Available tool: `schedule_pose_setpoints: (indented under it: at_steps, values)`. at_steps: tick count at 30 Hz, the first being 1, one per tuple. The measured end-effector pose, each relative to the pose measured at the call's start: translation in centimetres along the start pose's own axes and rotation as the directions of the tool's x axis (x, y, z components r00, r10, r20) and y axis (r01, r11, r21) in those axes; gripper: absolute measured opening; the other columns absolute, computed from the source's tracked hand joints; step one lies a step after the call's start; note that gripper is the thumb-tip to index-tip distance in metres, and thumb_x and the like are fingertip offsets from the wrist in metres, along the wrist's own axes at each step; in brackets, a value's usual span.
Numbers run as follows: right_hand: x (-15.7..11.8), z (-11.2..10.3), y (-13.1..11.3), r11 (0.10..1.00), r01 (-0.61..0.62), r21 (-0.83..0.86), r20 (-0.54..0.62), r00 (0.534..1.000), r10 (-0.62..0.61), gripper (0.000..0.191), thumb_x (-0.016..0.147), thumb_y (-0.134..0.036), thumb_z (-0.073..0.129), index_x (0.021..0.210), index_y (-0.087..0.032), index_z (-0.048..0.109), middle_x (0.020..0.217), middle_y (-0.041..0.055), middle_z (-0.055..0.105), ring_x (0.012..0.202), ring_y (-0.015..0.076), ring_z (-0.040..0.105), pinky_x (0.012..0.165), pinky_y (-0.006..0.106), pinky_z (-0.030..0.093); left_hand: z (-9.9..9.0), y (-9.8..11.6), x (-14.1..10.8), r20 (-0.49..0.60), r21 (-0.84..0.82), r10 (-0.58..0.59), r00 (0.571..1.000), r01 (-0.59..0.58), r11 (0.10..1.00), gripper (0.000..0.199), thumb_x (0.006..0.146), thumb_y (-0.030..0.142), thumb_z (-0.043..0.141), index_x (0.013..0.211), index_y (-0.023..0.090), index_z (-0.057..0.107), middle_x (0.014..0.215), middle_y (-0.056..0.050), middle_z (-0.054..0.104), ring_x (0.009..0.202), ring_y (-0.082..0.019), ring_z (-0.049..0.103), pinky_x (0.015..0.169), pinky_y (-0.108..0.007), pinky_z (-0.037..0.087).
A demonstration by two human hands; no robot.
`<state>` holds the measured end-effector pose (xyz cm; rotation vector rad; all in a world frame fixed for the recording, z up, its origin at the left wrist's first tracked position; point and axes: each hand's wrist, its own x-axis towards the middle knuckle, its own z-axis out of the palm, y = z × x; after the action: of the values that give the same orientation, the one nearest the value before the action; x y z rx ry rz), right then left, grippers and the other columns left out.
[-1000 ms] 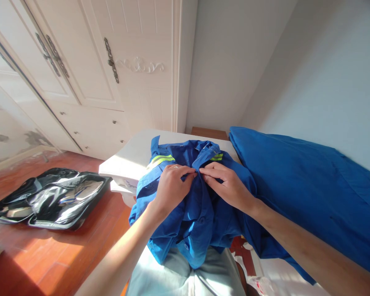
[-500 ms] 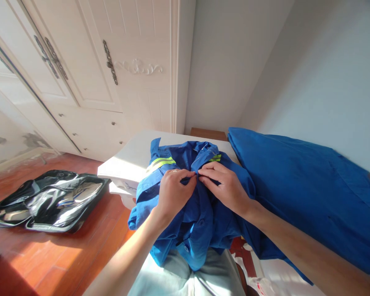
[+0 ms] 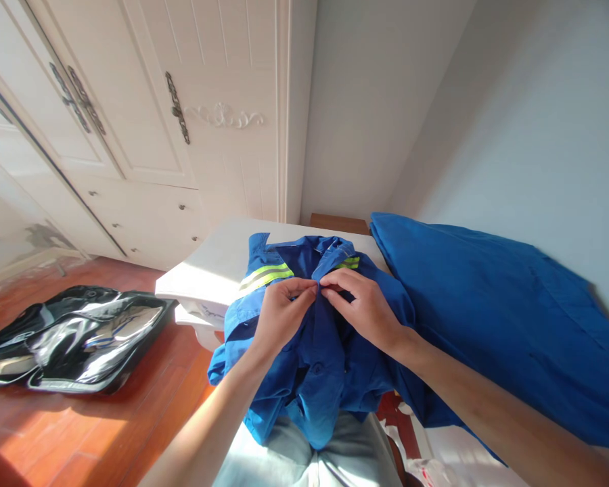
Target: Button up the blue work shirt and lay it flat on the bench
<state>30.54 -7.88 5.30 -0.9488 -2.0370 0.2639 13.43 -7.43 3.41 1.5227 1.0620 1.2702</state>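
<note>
A blue work jacket [image 3: 325, 352] with yellow-green and grey reflective bands lies over the front of a white table and onto my lap. My left hand [image 3: 281, 308] pinches the edge of its front placket from the left. From the right, my right hand [image 3: 363, 297] pinches the same placket, with the fingertips of both hands almost touching. Whatever lies between the fingertips is too small to see. Below them, a dark button [image 3: 317, 368] shows on the placket.
To the right is a large blue cloth [image 3: 487, 311]. The white table [image 3: 197, 270] extends beyond the jacket. An open black suitcase [image 3: 81, 338] with things inside lies on the reddish wooden floor at left. A white wardrobe [image 3: 147, 135] stands behind, beside a plain wall.
Both hands stay pinched on the placket, with only slight finger movement. The whole view has shifted a little.
</note>
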Motion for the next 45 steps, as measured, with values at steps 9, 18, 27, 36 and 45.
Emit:
schedule_pose_setpoints:
  at_steps: [9,18,27,36,45]
  values:
    - [-0.1,-0.5,0.2,0.997,0.027,-0.072,0.004,1.0,-0.027,0.015,0.091,-0.013,0.057,0.099,-0.021,0.066,0.096,0.0054,0.07,0.089,0.0193,0.067,0.083,0.033,0.056,0.7,0.1,0.0,0.031,-0.096,-0.011,0.999,0.014,0.995,0.025,0.075,0.04,0.076,0.087,0.017,0.076,0.087,-0.005,0.078,0.084,-0.022,0.07,0.071,-0.027,0.054]
    - [-0.6,-1.0,1.4,0.995,-0.086,0.051,0.039,0.996,0.084,0.024,0.088,-0.02,0.066,0.112,-0.02,0.068,0.108,0.0057,0.071,0.091,0.0179,0.068,0.085,0.032,0.057,1.3,-0.8,0.1,0.003,-0.17,-0.03,1.0,0.03,0.985,0.022,0.079,0.036,0.072,0.087,0.016,0.076,0.085,-0.006,0.075,0.078,-0.018,0.066,0.064,-0.024,0.048]
    - [-0.7,-1.8,1.7,0.976,-0.192,0.1,0.132,0.975,0.178,0.021,0.088,-0.031,0.07,0.107,-0.024,0.075,0.112,0.0043,0.073,0.107,0.0212,0.068,0.098,0.034,0.052,1.6,-0.5,0.0,0.049,-0.227,-0.068,0.996,0.078,0.971,0.021,0.079,0.035,0.071,0.086,0.016,0.072,0.082,-0.005,0.071,0.077,-0.016,0.062,0.068,-0.024,0.046]
    - [-0.7,-1.4,1.6,0.98,-0.156,0.12,0.101,0.984,0.144,0.015,0.087,-0.025,0.07,0.1,-0.025,0.077,0.103,0.0041,0.074,0.097,0.0203,0.069,0.091,0.033,0.054,1.2,-0.2,0.1,0.104,-0.176,-0.063,0.993,0.081,0.981,0.014,0.078,0.028,0.066,0.084,0.017,0.071,0.075,-0.002,0.067,0.072,-0.015,0.059,0.065,-0.024,0.043]
    - [-0.6,-1.5,1.3,0.986,-0.135,0.102,0.085,0.988,0.126,0.009,0.088,-0.02,0.067,0.089,-0.023,0.075,0.092,0.0024,0.075,0.088,0.0177,0.069,0.083,0.03,0.054,1.3,-0.6,0.3,0.116,-0.065,-0.057,0.992,0.064,0.996,0.012,0.078,0.024,0.062,0.082,0.016,0.068,0.072,-0.001,0.063,0.066,-0.013,0.052,0.061,-0.024,0.038]
